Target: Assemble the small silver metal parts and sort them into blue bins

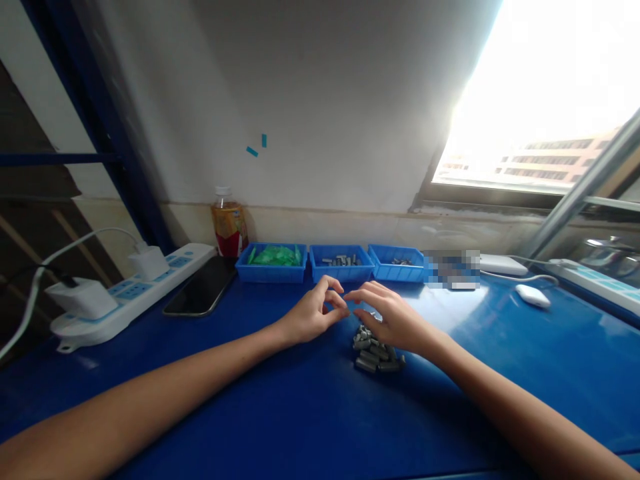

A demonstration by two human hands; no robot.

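Observation:
My left hand [315, 312] is held over the blue table, thumb and fingertips brought together in a pinch. Whatever is between them, if anything, is too small to make out. Facing it, almost fingertip to fingertip, my right hand [393, 317] has its fingers stretched forward and the thumb apart, with nothing visible in it. Beneath the right hand lies a pile of small grey cylindrical pieces [375, 353], partly hidden by the palm and thumb.
Along the wall stand three blue bins: one with green pieces [275, 256], one with grey pieces [343, 260], one with small metallic parts [400, 261]. A drink bottle [229, 223], a phone [200, 290] and a power strip [125, 297] are left; a white case [533, 296] is right.

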